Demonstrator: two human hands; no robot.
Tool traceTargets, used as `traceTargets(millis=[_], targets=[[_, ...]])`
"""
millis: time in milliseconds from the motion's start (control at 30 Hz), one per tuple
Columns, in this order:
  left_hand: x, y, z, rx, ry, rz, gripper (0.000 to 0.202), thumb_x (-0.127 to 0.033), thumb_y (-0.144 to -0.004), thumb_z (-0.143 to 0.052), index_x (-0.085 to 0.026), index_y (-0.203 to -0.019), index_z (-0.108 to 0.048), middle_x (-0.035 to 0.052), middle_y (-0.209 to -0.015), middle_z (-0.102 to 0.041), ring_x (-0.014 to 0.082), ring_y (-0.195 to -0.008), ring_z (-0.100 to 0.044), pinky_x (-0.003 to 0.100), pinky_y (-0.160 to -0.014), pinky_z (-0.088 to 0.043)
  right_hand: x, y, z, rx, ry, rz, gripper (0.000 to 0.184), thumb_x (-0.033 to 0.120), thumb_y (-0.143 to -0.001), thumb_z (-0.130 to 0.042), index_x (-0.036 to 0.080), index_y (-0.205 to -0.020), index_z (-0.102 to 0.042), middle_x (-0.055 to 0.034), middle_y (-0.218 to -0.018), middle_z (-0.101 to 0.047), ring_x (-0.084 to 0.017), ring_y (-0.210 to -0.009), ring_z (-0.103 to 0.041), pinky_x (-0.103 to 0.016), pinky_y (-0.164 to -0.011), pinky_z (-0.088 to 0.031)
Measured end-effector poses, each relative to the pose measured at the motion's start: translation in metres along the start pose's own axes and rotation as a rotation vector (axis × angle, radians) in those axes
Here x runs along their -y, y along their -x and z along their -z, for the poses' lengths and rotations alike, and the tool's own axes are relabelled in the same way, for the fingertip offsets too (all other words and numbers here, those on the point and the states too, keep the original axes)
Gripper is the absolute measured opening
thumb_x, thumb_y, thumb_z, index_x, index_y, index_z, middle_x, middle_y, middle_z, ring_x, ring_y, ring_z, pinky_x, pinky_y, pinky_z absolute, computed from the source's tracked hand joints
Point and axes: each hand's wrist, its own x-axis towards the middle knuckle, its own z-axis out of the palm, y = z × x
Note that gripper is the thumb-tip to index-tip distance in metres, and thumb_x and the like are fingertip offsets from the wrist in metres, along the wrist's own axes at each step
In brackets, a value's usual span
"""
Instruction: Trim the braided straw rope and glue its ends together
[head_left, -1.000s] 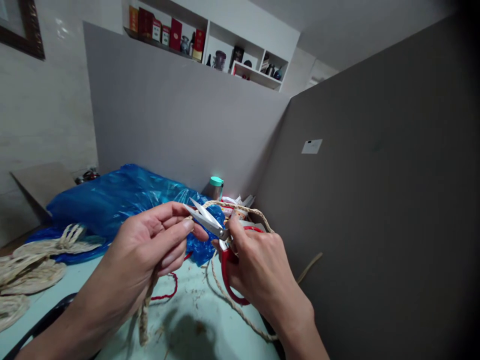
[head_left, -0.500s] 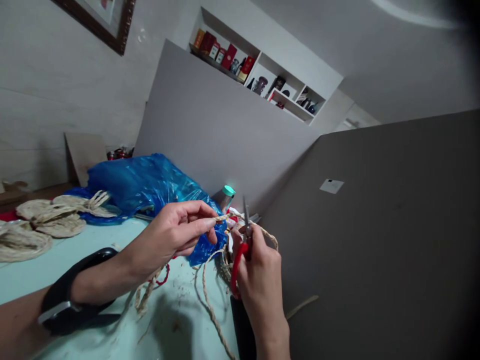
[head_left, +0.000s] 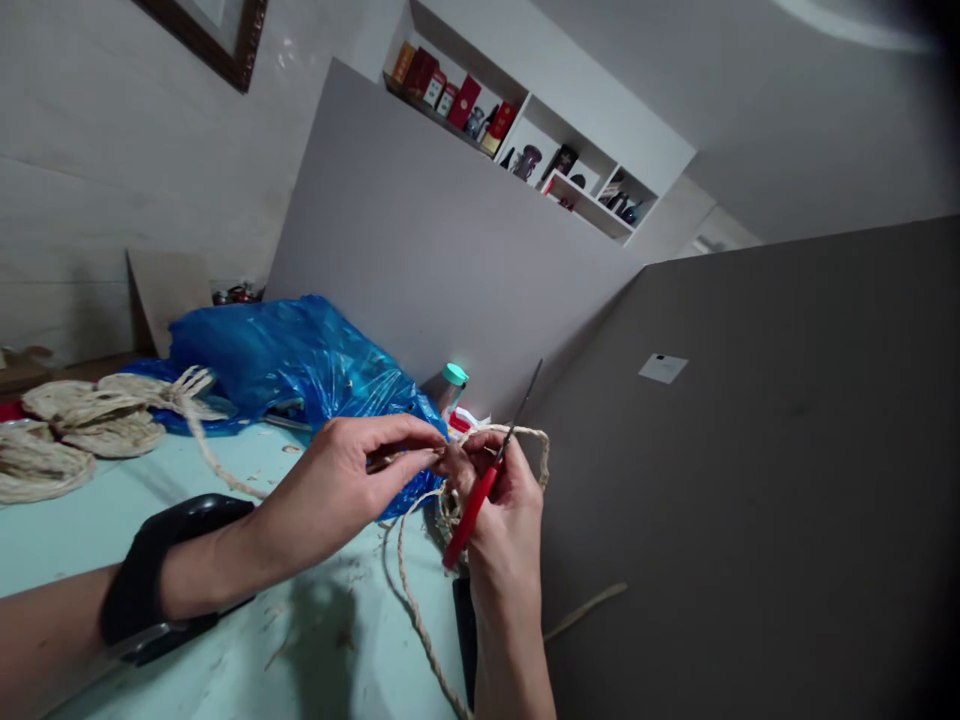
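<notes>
I have left hand (head_left: 330, 490) angled rightward, fingertips pinching cord (head_left: 535, 433) | right hand (head_left: 504, 515) upright, clasping scissors (head_left: 482, 495) | hands meeting near surface's (head_left: 382, 665) right edge

Scissor hndls (head_left: 471, 520) are red, cord (head_left: 420, 618) tan, bag (head_left: 277, 350) blue, btl lid (head_left: 454, 374) turq., tbl (head_left: 251, 665) pale aqua.

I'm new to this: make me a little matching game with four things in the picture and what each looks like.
1. Scissors
2. Braided cord
3. Plastic bag
4. Bottle

A. Blue
B. Topped by a turquoise lid
C. Red-handled, in the right hand
D. Pale straw-coloured

Pairs: 1-C, 2-D, 3-A, 4-B
</notes>
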Motion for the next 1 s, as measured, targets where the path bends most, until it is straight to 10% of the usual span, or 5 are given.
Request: traceTargets(millis=[533, 767, 1000], targets=[[0.004, -0.010, 0.003, 0.131, 0.132, 0.223, 0.010, -0.027, -0.075, -0.075, -0.021, -0.083, -0.078, 0.0003, -0.073, -0.074, 0.0141, -0.060, -0.063, 0.027, -0.061, -0.052, -0.004, -0.006, 0.011, -0.088, -0.396, -0.209, 0.031, 0.026, -0.072, -0.085, 0.020, -0.090, -0.061, -0.0012, -0.086, -0.077, -0.014, -0.078, -0.070, -0.028, -0.077, -0.054], [0.023, -0.019, 0.006, 0.149, -0.123, 0.133, 0.019, -0.031, -0.080, -0.071, -0.025, -0.097, -0.079, 0.0044, -0.105, -0.080, 0.0248, -0.099, -0.068, 0.037, -0.091, -0.048, -0.005, -0.009, 0.017, -0.165, -0.390, -0.209, 0.036, 0.025, -0.071, -0.086, 0.021, -0.093, -0.058, -0.0013, -0.090, -0.077, -0.012, -0.077, -0.071, -0.022, -0.066, -0.052], [0.039, -0.023, 0.030, 0.403, -0.347, 0.093, 0.010, -0.027, -0.077, -0.071, -0.025, -0.067, -0.073, 0.0026, -0.068, -0.070, 0.0234, -0.073, -0.064, 0.029, -0.067, -0.042, 0.000, -0.017, 0.030, -0.298, -0.368, -0.122, 0.039, 0.026, -0.069, -0.085, 0.023, -0.089, -0.051, 0.0008, -0.082, -0.075, -0.014, -0.070, -0.071, -0.025, -0.060, -0.054]])
